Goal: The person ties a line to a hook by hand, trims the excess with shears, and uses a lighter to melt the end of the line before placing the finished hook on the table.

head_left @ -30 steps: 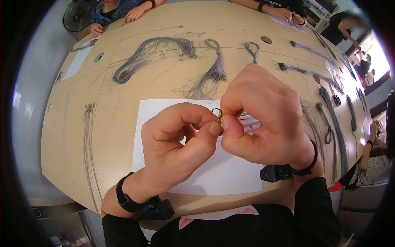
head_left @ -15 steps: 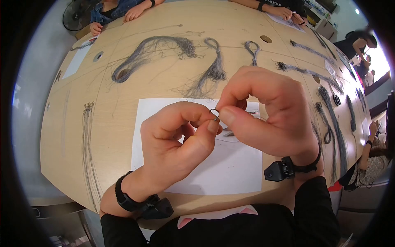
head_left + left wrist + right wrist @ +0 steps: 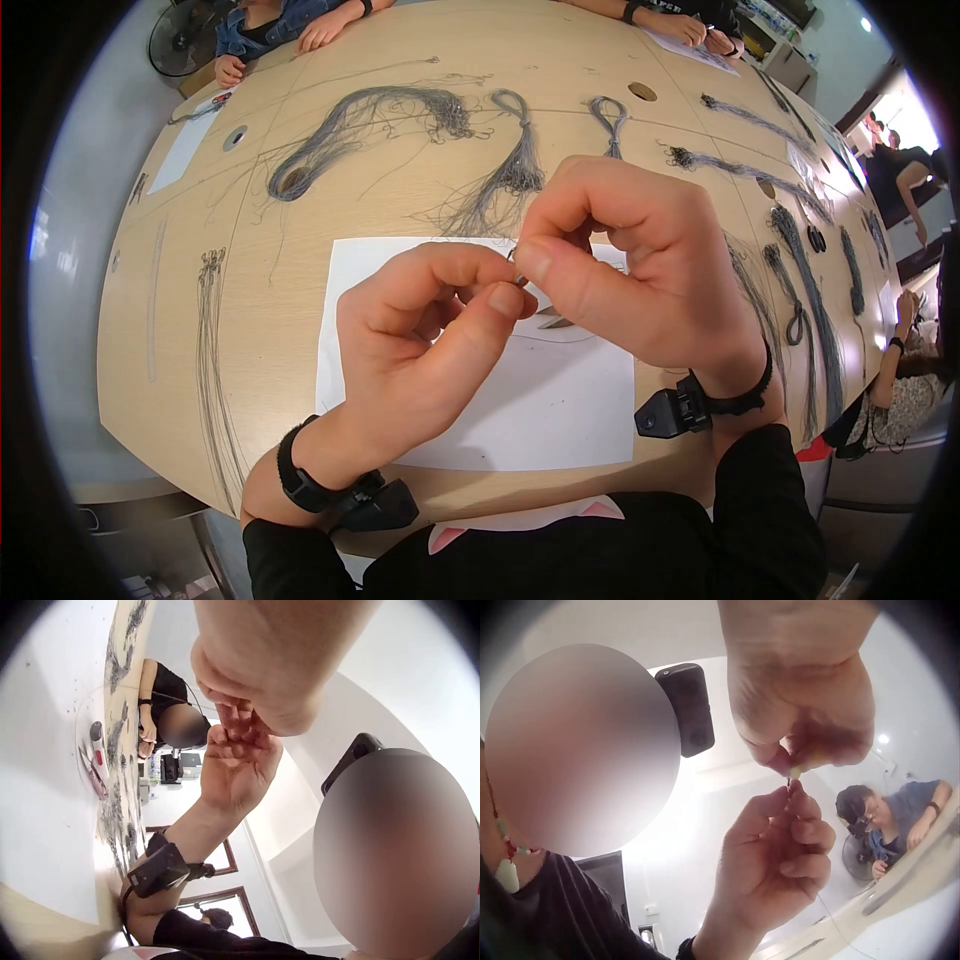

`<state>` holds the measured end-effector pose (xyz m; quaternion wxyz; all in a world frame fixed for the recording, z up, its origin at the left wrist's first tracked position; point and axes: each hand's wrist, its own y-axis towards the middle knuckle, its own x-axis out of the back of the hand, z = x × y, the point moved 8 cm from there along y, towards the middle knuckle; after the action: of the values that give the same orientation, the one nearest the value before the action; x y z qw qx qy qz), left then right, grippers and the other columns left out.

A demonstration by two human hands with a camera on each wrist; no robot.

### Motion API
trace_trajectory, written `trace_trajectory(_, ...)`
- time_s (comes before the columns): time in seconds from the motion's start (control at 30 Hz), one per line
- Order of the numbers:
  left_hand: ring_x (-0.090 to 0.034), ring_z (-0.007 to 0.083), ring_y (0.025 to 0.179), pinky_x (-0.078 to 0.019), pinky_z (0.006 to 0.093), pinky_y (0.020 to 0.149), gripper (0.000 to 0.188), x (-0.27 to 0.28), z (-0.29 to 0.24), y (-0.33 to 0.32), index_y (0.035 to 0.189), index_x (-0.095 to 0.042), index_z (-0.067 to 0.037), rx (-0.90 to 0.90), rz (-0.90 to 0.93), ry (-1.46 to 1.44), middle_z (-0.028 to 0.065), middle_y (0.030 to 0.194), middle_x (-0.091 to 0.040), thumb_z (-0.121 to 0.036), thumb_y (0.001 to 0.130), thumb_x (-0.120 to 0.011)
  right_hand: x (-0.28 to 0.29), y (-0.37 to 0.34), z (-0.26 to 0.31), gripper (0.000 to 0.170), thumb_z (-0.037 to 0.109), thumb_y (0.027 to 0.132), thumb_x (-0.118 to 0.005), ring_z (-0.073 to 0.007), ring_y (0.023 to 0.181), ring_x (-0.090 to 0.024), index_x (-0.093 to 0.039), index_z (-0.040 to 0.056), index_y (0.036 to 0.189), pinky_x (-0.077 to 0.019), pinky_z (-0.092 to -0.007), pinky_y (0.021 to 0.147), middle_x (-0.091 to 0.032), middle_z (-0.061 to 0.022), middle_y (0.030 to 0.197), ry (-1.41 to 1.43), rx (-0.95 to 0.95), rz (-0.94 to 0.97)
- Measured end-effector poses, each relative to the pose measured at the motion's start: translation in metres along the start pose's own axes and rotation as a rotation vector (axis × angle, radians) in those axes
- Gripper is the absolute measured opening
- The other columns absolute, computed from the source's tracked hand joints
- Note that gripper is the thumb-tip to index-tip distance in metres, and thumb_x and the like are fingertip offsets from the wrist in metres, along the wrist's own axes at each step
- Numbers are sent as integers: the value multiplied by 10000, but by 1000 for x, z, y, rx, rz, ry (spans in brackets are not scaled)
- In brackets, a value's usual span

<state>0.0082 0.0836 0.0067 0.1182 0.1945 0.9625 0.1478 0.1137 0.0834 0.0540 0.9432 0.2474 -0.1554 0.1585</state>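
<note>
A small dark fish hook (image 3: 513,255) is at the meeting fingertips of both hands, above a white sheet of paper (image 3: 480,420). My left hand (image 3: 425,325) pinches its lower part between thumb and forefinger. From the right, the thumb and forefinger of my right hand (image 3: 635,265) close on its bent end and hide most of it. Seen from the right wrist, both sets of fingertips meet at the hook. A thin line (image 3: 590,344) curves over the paper below. Beside it, metal blades (image 3: 552,318) show partly behind my right hand.
Long bundles of grey line with hooks lie about the wooden table (image 3: 300,330): a wide curved bundle (image 3: 350,110), a looped one (image 3: 517,150), and straight strands (image 3: 210,340) at left. Other people sit across the table. A red-and-grey tool (image 3: 97,742) lies on the paper.
The right hand's thumb and fingers have shifted left and up, and now cover the hook's bend, which showed earlier. The left hand keeps its pinch, nearly still.
</note>
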Motion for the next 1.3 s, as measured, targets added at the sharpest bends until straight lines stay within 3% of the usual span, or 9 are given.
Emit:
trace_trajectory(0.07, -521, 64, 672, -404, 184, 564, 105, 0, 0, -1, 873, -535, 24, 59, -33, -79, 48, 742, -583, 20, 770, -521, 1, 0, -6, 34, 11, 743, -515, -66, 620, -452, -522, -19, 729, -365, -197, 564, -515, -18, 675, 118, -94, -32)
trace_trajectory(0.3, -521, 69, 658, -409, 184, 572, 84, 0, 6, 0, 857, -542, 25, 117, -2, -132, 48, 734, -578, -5, 779, -534, 1, 0, -9, 35, 2, 739, -518, -69, 636, -464, -528, -31, 748, -374, -197, 586, -527, -24, 693, 127, -107, -10)
trace_trajectory(0.37, -518, 66, 653, -406, 180, 569, 68, 2, 7, 0, 839, -546, 24, 124, -25, -178, 49, 733, -577, -11, 781, -537, 2, 1, -4, 47, -2, 720, -535, -78, 632, -475, -537, -29, 759, -383, -203, 583, -533, -29, 698, -2, -21, 26)
trace_trajectory(0.6, -506, 58, 642, -398, 175, 559, 41, 5, 7, 1, 804, -548, 17, 79, -44, -114, 47, 716, -577, -1, 768, -539, -1, 1, 0, 58, 12, 703, -551, -91, 595, -474, -543, -9, 756, -384, -218, 547, -524, -36, 672, -75, 24, 21)
trace_trajectory(0.77, -499, 53, 632, -393, 175, 550, 44, 8, 4, 2, 794, -548, 18, 37, -65, -57, 47, 714, -580, 12, 751, -542, 0, 0, 9, 51, 34, 725, -538, -100, 592, -473, -542, -6, 756, -383, -222, 546, -527, -39, 673, -305, 82, 47)
trace_trajectory(0.87, -497, 51, 631, -391, 172, 549, 43, 10, 1, 3, 790, -550, 18, 27, -97, -44, 45, 714, -581, 14, 748, -543, 13, 0, 6, 50, 30, 727, -535, -104, 593, -475, -542, -8, 759, -386, -225, 551, -530, -44, 677, -195, 32, -49)
trace_trajectory(1.07, -501, 51, 634, -378, 168, 533, 48, 5, 5, 2, 791, -555, 14, 43, -37, 4, 38, 717, -584, 19, 744, -544, 3, 0, 1, 36, 29, 709, -543, -102, 581, -468, -539, -2, 726, -383, -218, 543, -528, -44, 666, -79, 8, -28)
trace_trajectory(1.3, -518, 61, 654, -373, 167, 532, 67, 2, 4, 1, 819, -559, 18, 40, -22, -19, 40, 726, -587, 19, 753, -545, 3, 2, 4, 36, 30, 680, -549, -115, 543, -453, -513, 24, 677, -372, -222, 501, -494, -34, 617, -178, 91, -40)
